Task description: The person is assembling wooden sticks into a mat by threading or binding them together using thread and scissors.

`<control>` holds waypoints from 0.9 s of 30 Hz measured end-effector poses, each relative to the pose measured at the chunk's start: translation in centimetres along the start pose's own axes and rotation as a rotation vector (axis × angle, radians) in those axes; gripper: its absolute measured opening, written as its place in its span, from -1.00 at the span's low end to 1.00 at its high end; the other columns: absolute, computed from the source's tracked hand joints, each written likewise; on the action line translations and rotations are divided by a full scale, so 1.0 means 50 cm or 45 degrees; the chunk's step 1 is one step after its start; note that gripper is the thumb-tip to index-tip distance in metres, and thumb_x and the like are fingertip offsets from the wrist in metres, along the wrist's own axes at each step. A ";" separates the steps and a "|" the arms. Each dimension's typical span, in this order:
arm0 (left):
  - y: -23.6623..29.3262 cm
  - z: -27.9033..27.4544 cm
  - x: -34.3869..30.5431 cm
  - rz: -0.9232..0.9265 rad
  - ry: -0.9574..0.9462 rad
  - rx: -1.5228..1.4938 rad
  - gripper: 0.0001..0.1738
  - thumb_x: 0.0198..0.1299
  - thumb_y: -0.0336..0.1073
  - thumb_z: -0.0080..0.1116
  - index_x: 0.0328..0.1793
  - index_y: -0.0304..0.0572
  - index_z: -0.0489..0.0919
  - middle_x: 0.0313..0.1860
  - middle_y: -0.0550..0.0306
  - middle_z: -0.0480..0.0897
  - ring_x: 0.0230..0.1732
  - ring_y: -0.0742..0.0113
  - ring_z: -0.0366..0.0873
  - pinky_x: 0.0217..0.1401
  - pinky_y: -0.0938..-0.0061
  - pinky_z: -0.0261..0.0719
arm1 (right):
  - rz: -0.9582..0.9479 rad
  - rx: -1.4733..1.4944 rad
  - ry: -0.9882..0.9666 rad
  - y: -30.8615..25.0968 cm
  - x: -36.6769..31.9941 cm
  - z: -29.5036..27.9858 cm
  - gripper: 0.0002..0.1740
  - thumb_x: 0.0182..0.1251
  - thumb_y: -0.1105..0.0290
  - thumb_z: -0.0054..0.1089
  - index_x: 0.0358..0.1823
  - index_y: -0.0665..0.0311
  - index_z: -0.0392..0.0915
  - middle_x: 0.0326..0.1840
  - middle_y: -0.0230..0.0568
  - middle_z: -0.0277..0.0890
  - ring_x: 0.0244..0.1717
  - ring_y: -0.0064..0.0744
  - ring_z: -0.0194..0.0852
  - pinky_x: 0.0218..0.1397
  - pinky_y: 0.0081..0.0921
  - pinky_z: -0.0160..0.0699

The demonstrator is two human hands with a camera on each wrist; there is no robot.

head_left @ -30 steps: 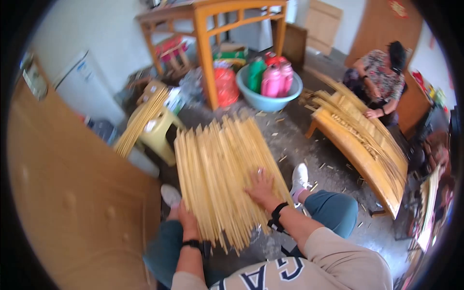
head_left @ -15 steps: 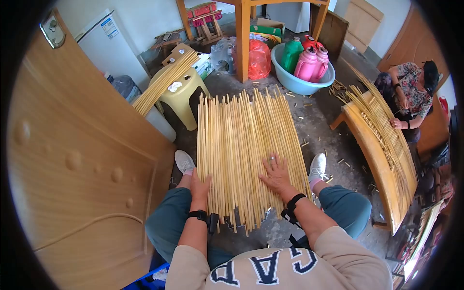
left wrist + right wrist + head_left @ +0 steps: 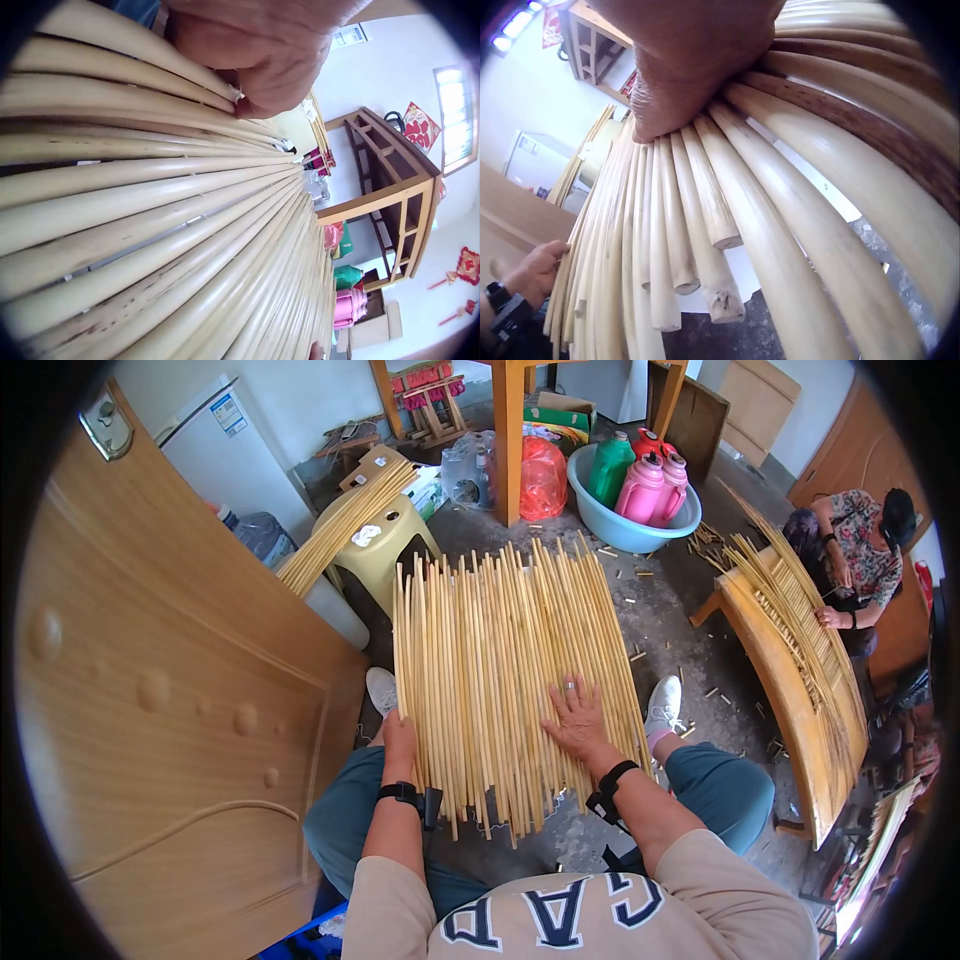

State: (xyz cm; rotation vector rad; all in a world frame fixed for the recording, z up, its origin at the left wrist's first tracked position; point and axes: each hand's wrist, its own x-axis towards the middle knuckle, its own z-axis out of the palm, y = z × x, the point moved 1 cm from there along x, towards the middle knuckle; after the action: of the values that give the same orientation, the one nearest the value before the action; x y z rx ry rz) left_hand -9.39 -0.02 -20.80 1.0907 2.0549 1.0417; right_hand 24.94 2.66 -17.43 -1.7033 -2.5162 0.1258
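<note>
A broad layer of pale straw-coloured sticks (image 3: 500, 670) lies side by side between the person's knees, their near ends uneven. At its left edge the left hand (image 3: 399, 743) grips an outermost stick (image 3: 402, 620), with curled fingers and thumb close up in the left wrist view. The right hand (image 3: 578, 722), wearing a ring, rests flat with spread fingers on the right half of the layer. In the right wrist view, cut stick ends (image 3: 724, 307) show below the right palm, and the left hand (image 3: 536, 274) holds the far edge. Both wrists wear black straps.
A yellow stool (image 3: 385, 545) bearing a bundle of sticks (image 3: 350, 525) stands front left, beside a wooden door (image 3: 180, 710). Ahead is a blue basin (image 3: 630, 535) with flasks. At right another person (image 3: 860, 550) works at a low wooden table (image 3: 790, 730). Stick offcuts litter the floor.
The left hand, earlier lying with its thumb across the left sticks, now grips at the edge, and an edge stick has shifted left. The right hand stays flat. The head view has swung and steadied.
</note>
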 end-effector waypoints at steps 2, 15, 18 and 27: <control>0.031 -0.018 -0.013 -0.048 0.004 -0.061 -0.71 0.10 -0.36 -0.16 -0.12 -0.39 0.45 -0.21 -0.31 0.54 -0.17 -0.14 0.49 -0.09 0.27 0.41 | -0.001 -0.001 0.005 -0.001 -0.001 -0.002 -0.22 0.22 -0.20 -0.25 0.39 0.07 0.02 0.46 0.02 -0.21 0.50 -0.07 -0.47 0.40 0.11 -0.60; -0.046 -0.050 0.025 -0.201 -0.198 -0.466 -0.78 0.19 -0.43 -0.12 -0.09 -0.34 0.47 -0.25 0.12 0.57 -0.27 0.41 0.49 -0.17 0.50 0.46 | -0.024 -0.015 0.061 -0.002 0.001 -0.010 -0.24 0.21 -0.17 -0.20 0.36 0.09 0.08 0.45 0.04 -0.15 0.49 -0.05 -0.40 0.39 0.14 -0.52; -0.062 -0.034 0.026 -0.209 -0.207 -0.523 -0.79 0.20 -0.43 -0.12 -0.08 -0.33 0.46 -0.24 0.12 0.56 -0.28 0.39 0.49 -0.18 0.50 0.46 | -0.037 0.010 0.075 -0.002 0.000 -0.010 -0.23 0.21 -0.16 -0.19 0.37 0.10 0.07 0.44 0.07 -0.15 0.49 -0.03 -0.41 0.38 0.15 -0.53; -0.053 -0.028 0.017 -0.390 -0.287 -0.769 -0.73 0.15 -0.51 -0.05 0.00 -0.31 0.45 -0.18 0.06 0.57 -0.22 0.35 0.52 -0.13 0.52 0.46 | -0.171 0.129 0.034 -0.082 0.014 -0.027 -0.20 0.19 -0.19 -0.15 0.38 0.08 0.03 0.45 0.11 -0.22 0.48 0.05 -0.44 0.37 0.19 -0.54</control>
State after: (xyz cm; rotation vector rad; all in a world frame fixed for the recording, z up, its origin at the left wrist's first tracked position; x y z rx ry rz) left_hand -11.95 -0.77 -22.41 0.5347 1.5132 1.2020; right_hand 21.09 1.83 -15.57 -1.4848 -2.5480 0.2143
